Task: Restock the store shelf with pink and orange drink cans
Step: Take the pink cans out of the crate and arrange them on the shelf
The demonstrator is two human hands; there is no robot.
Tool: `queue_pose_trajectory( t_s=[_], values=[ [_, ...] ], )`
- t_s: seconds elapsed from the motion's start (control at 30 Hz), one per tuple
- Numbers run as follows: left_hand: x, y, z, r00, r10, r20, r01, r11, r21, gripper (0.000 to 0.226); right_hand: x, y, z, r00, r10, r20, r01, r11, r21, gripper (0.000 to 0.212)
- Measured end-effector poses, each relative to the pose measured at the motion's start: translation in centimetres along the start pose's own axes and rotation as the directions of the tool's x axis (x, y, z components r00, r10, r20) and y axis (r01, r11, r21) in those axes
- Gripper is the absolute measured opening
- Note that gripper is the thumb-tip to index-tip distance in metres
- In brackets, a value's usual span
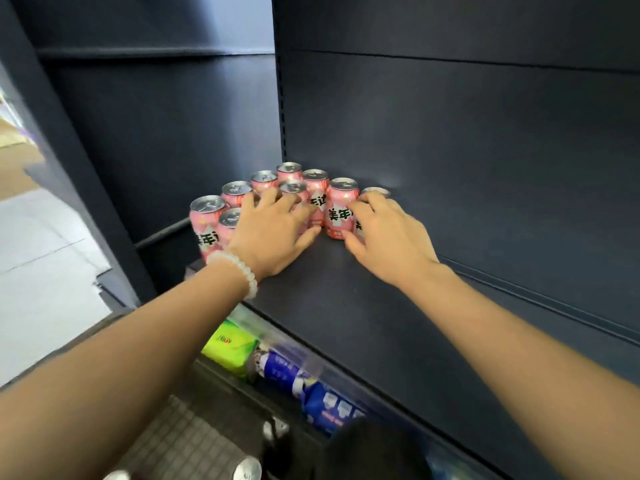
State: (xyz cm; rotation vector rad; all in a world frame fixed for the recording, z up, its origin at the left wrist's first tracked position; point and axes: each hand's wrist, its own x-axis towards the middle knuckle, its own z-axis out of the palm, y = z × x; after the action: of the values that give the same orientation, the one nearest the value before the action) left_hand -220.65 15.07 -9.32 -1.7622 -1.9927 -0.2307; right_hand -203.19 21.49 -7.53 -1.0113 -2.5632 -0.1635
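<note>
Closest to me, at the bottom edge, I see two silver can tops (246,469) over a grey mesh surface, and beside them a dark blurred shape I can't identify. Above those, my two forearms reach up and in toward the shelf (363,327).

My left hand (273,233), with a pale bead bracelet (239,271) at the wrist, lies spread over the pink cans (341,209) at the left back corner. Its fingers are splayed, touching the tops and sides of the middle cans; it is loose and grasps nothing. My right hand (388,237) curls around a can at the right end of the cluster. Only that can's silver rim and a strip of its label show past the fingers, so I take it as gripped.

The cans stand upright in two rough rows that bend into the corner, touching or nearly so. The rest of the dark board to the right is bare.

The back panel and left side wall are dark blue-grey metal. On the level below lie a green packet (230,344) and blue packets (311,389). A pale floor shows at far left.
</note>
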Motion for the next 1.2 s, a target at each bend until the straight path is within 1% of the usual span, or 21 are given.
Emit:
queue_pose_trajectory(
  t_s=[0.07,0.13,0.27,0.4,0.5,0.6,0.67,0.73,0.83,0.9,0.97,1.03,1.07,1.13,1.2],
  values=[
    [-4.0,-0.5,-1.2,0.997,-0.004,-0.077,0.007,0.999,0.036,0.052,-1.7,-2.5,-0.8,0.999,-0.052,-0.003,0.052,0.998,0.018,0.042],
    [-8.0,-1.2,-2.2,0.997,-0.049,-0.057,0.051,0.998,0.043,0.049,-3.4,-5.0,-1.2,0.995,-0.100,0.010,0.100,0.994,0.044,0.044],
    [-16.1,-2.5,-2.8,0.986,-0.160,0.049,0.159,0.987,0.021,0.053,-6.5,-10.1,-0.6,0.982,-0.180,0.052,0.173,0.979,0.107,0.045],
    [-23.9,-4.0,-1.6,0.934,-0.307,0.184,0.320,0.946,-0.045,0.059,-9.7,-14.7,2.8,0.962,-0.224,0.156,0.196,0.965,0.176,0.041],
    [-28.8,-4.9,0.7,0.850,-0.414,0.326,0.456,0.888,-0.061,0.064,-11.6,-17.2,6.3,0.926,-0.215,0.309,0.145,0.961,0.235,0.045],
    [-32.8,-5.7,3.9,0.733,-0.494,0.467,0.567,0.823,-0.020,0.056,-13.2,-19.2,10.4,0.844,-0.203,0.496,0.092,0.967,0.239,0.052],
    [-34.6,-5.9,5.8,0.662,-0.531,0.529,0.620,0.785,0.012,0.055,-13.9,-20.0,13.0,0.790,-0.189,0.583,0.082,0.975,0.205,0.055],
    [-35.9,-6.5,7.9,0.585,-0.571,0.575,0.672,0.739,0.050,0.057,-14.3,-20.7,15.8,0.718,-0.164,0.676,0.075,0.984,0.159,0.059],
    [-37.4,-7.3,11.0,0.467,-0.625,0.626,0.735,0.668,0.119,0.061,-14.8,-21.4,20.0,0.576,-0.098,0.812,0.036,0.995,0.095,0.065],
    [-38.2,-8.1,13.5,0.372,-0.652,0.661,0.784,0.601,0.153,0.064,-15.1,-21.8,23.0,0.488,-0.049,0.871,0.001,0.998,0.056,0.068],
    [-39.0,-8.6,16.0,0.276,-0.671,0.688,0.836,0.521,0.173,0.067,-15.7,-22.0,25.8,0.425,-0.005,0.905,-0.059,0.998,0.033,0.070],
    [-39.7,-8.8,18.1,0.195,-0.676,0.710,0.875,0.447,0.185,0.071,-16.4,-22.1,28.1,0.390,0.015,0.921,-0.118,0.992,0.033,0.072],
    [-40.0,-8.9,19.1,0.169,-0.673,0.720,0.887,0.422,0.187,0.073,-16.8,-22.1,29.2,0.382,0.020,0.924,-0.132,0.991,0.033,0.073],
    [-40.5,-8.8,20.5,0.158,-0.663,0.732,0.896,0.409,0.177,0.073,-17.6,-22.0,30.5,0.393,0.023,0.919,-0.105,0.994,0.020,0.072],
    [-40.9,-9.1,21.3,0.192,-0.672,0.715,0.898,0.415,0.148,0.067,-18.1,-21.7,31.2,0.447,0.010,0.894,-0.037,0.999,0.008,0.065]
  ],
)
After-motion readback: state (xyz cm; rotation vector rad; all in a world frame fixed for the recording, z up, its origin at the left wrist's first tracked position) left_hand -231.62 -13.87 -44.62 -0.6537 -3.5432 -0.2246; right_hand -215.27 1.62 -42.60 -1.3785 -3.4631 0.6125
